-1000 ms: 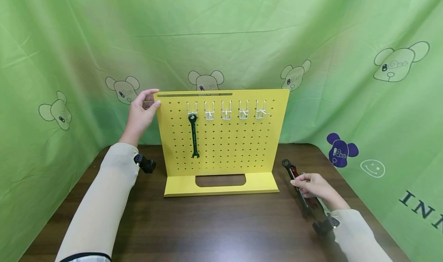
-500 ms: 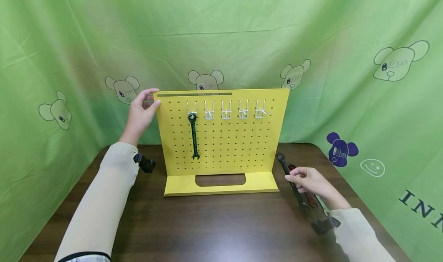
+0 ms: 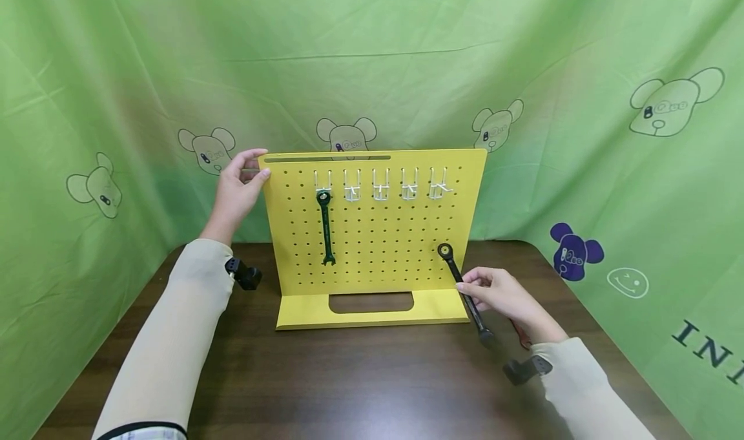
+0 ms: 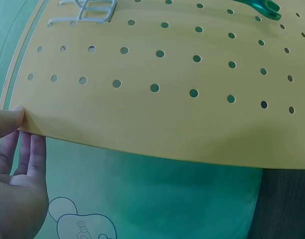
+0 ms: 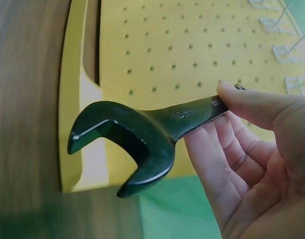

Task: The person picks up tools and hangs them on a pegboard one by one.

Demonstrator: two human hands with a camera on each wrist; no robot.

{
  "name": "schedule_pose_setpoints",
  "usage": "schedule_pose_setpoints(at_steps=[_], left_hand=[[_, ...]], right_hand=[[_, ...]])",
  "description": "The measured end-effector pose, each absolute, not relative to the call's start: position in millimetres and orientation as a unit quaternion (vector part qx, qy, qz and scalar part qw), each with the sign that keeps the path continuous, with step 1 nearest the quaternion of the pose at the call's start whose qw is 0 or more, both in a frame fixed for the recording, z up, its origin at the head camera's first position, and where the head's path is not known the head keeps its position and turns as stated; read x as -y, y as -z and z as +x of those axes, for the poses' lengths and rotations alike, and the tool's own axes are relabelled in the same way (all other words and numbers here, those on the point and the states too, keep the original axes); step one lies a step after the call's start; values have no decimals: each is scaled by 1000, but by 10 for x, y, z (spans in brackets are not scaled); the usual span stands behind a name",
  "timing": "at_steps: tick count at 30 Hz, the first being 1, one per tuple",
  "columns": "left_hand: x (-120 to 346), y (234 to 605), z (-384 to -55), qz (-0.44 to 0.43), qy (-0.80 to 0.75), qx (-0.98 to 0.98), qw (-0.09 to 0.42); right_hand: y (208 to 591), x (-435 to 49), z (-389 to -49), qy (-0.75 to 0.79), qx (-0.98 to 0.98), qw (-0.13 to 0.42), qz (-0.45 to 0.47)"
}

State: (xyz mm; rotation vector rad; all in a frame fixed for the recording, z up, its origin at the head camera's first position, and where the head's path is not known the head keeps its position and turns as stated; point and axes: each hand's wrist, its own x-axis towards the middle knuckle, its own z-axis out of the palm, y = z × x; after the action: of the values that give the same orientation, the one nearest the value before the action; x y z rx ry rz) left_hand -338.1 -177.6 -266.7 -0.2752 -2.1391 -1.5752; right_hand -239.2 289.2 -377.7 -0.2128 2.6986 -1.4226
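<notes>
My left hand (image 3: 235, 188) pinches the upper left corner of a yellow pegboard (image 3: 378, 233), thumb on the front, fingers behind. My right hand (image 3: 502, 293) pinches a black wrench (image 3: 470, 304) partway along its shaft, thumb against fingertips. It slants across the board's lower right edge, ring end up and forked end down over the wooden table (image 3: 349, 382); I cannot tell whether it touches the board. With so much length either side of a narrow pinch, I judge it could pivot or slip, and the forked end could knock the base. The rightmost hook (image 3: 440, 187) has a prong pointing sideways, which might snag the ring. A bump could tip the board if my left hand loosens, or swing the dark green wrench (image 3: 327, 230) hanging from the leftmost hook. My right wrist might also nudge the red tool (image 3: 521, 335), mostly hidden beneath it.
</notes>
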Motion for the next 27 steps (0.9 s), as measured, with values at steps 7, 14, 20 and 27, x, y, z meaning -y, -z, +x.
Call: schedule_pose_setpoints(at_steps=[7,14,20,27], left_hand=[[1764,2666,-3380,-97,574,779,231],[1768,2659,-3376,-101,575,778,233],[1770,2659,-3375,-100,573,780,231],[1782,2663,-3367,-104,571,781,232]], right_hand=[[3670,-2630,-2473,473,-874,28,-103],[3542,-2338,-2534,482,-863,21,-153],[3450,-2090,-2583,501,-846,10,-182],[3319,-1835,-2593,533,-823,5,-196]])
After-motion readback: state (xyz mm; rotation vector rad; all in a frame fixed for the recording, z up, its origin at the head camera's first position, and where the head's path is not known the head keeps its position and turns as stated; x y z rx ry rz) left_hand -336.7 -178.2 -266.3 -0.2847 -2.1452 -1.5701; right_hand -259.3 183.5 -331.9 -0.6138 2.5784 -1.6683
